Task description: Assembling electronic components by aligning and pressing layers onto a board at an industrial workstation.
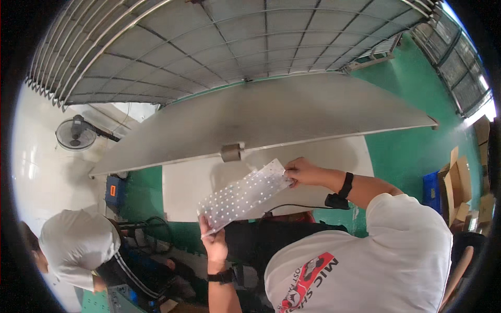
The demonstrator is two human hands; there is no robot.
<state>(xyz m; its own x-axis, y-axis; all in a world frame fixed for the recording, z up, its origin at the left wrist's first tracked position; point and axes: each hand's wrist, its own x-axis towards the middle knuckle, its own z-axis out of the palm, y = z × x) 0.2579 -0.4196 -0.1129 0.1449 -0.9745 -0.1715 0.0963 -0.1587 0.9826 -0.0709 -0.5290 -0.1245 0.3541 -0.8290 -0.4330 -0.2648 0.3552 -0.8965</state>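
A thin, pale grey, semi-clear sheet (242, 197) with rows of white dots slants between my hands, in front of the grey board. My left hand (215, 246) is closed on its lower left corner, thumb on the face of the sheet. At the upper right end, my right hand (302, 172) pinches the edge between thumb and fingers. Whether the dots are stickers or holes I cannot tell. Each wrist wears a black band, and a small dark box (336, 201) with a cable sits by the right one.
A long grey board (271, 117) with a brown cylinder (230, 152) at its near edge spans the view below a wire rack (250, 47). A pale panel (188, 182) lies beneath. A co-worker (78, 242) sits left, near a fan (76, 133). Cardboard boxes (458, 180) stand right.
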